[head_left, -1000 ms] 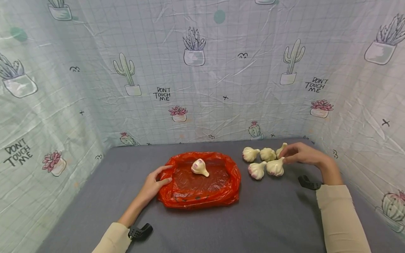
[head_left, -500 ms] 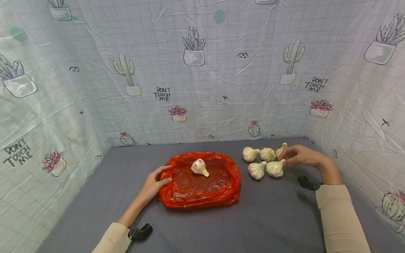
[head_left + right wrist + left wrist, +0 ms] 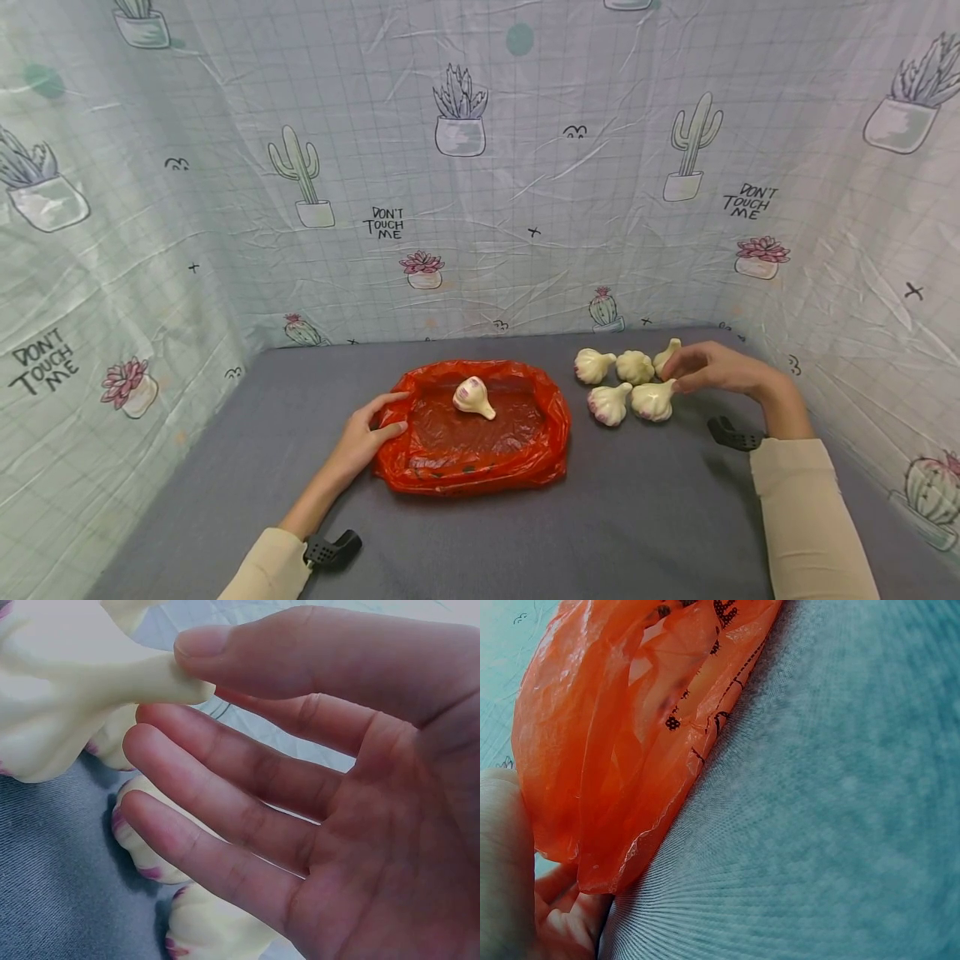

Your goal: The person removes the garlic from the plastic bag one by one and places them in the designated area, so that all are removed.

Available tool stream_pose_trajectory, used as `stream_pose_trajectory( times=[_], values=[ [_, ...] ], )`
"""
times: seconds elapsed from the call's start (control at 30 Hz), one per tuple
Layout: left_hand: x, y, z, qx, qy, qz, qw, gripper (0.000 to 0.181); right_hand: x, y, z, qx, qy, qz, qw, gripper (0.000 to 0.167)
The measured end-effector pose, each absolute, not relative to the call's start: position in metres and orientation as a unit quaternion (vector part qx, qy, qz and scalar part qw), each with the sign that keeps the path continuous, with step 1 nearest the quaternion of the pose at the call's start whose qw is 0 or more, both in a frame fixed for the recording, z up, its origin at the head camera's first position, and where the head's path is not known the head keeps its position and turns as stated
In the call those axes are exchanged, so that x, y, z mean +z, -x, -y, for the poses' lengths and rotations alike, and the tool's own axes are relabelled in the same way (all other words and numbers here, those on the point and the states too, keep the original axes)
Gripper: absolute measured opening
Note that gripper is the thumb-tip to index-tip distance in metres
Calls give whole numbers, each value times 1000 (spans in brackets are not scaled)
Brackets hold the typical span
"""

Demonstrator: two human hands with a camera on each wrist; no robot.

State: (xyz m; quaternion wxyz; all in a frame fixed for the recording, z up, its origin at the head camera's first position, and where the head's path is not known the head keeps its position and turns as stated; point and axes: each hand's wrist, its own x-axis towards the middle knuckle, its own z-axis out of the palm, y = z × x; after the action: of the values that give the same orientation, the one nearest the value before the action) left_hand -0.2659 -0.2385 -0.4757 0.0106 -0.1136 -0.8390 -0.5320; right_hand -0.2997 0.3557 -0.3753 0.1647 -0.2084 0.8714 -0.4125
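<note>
A red plastic bag (image 3: 551,446) lies spread with its rim raised, and one garlic bulb (image 3: 471,396) with purple marks sits inside. My left hand (image 3: 365,433) grips the bag's left side, thumb and fingers at the rim; the left wrist view shows the bag (image 3: 607,750) between them. On the right, my right hand (image 3: 716,368) pinches the stem of a garlic bulb (image 3: 652,402) between thumb and forefinger. In the right wrist view that garlic bulb (image 3: 52,690) appears close up, the other fingers extended below its stem.
Several other garlic bulbs (image 3: 609,404) are grouped beside the pinched one, on the grey tabletop (image 3: 600,517). One bulb (image 3: 666,357) is partly behind my right hand. Patterned cloth (image 3: 480,208) with cactus drawings encloses the back and sides.
The pinched garlic bulb and my right hand have come down slightly since one second ago. My left hand, the bag and the other bulbs stay where they were.
</note>
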Motion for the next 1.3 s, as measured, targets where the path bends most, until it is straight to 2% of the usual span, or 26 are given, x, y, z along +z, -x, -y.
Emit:
stream_pose_trajectory(
  times=[0.73,1.13,1.3],
  values=[
    [-476,268,239,-535,116,836,14,46,-371,297,-358,-416,215,-869,162,37],
    [-476,268,238,-534,114,838,12,46,-369,296,-360,-427,228,-863,142,21],
    [-476,267,238,-530,110,841,13,46,-366,294,-355,-421,219,-870,133,30]
  ],
)
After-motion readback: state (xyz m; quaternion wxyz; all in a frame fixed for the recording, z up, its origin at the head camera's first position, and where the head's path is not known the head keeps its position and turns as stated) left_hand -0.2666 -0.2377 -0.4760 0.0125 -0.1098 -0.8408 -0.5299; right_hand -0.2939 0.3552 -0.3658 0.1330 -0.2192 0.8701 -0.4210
